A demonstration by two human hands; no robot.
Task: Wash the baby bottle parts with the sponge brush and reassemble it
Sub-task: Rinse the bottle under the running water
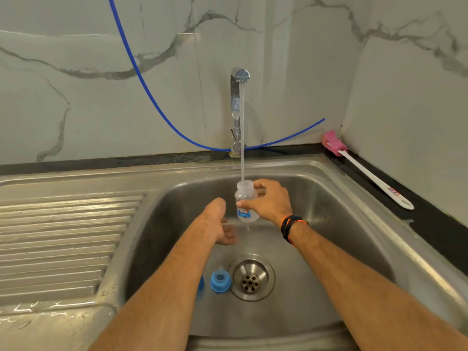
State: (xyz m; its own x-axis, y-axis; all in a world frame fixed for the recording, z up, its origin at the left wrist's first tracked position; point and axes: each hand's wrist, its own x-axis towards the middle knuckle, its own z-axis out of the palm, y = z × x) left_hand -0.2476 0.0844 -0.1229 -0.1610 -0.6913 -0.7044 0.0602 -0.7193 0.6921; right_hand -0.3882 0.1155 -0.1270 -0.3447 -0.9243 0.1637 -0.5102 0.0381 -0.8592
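with the right hand [271,201] gripping the bottle [246,201] upright under the tap [238,110] stream in the sink [354,203] and the left hand [220,221] loose and empty beside it, best keep the mouth centred under the water, then swirl and tip it out.

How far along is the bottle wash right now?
Done: the bottle is taken apart; its blue cap lies in the sink beside the drain. In hand: the right hand holds the bottle upright under the running tap, filling it; the left hand is just beside it, holding nothing. Left: the sponge brush lies on the counter, and reassembly has not started.
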